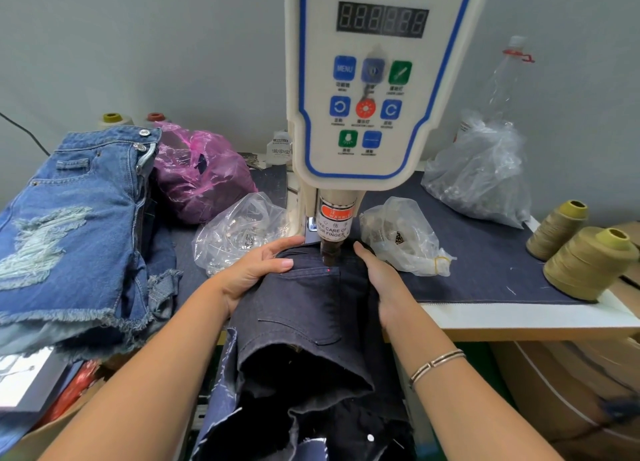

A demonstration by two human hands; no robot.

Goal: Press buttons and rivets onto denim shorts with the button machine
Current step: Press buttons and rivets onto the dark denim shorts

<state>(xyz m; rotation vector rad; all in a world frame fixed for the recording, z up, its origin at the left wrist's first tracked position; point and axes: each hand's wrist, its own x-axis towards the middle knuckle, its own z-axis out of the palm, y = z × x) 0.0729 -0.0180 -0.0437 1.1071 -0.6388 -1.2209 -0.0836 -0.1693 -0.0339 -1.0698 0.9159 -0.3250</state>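
A pair of dark denim shorts (pixel 304 308) lies under the white button machine (pixel 374 89), with a pocket corner below the press head (pixel 329 252). A red laser dot (pixel 328 270) shows on the pocket. My left hand (pixel 256 270) grips the fabric on the left of the head, thumb on top and fingers curled over the edge. On the right, my right hand (pixel 381 280) holds the shorts' side with its fingers wrapped round the fabric. A silver bracelet sits on that wrist.
A stack of blue ripped denim shorts (pixel 76 232) lies at the left. Clear bags of metal parts (pixel 239 232) (pixel 405 238) (pixel 481 176) flank the machine, and a pink bag (pixel 201 176) sits behind. Thread cones (pixel 588 263) stand at the right, near the table edge.
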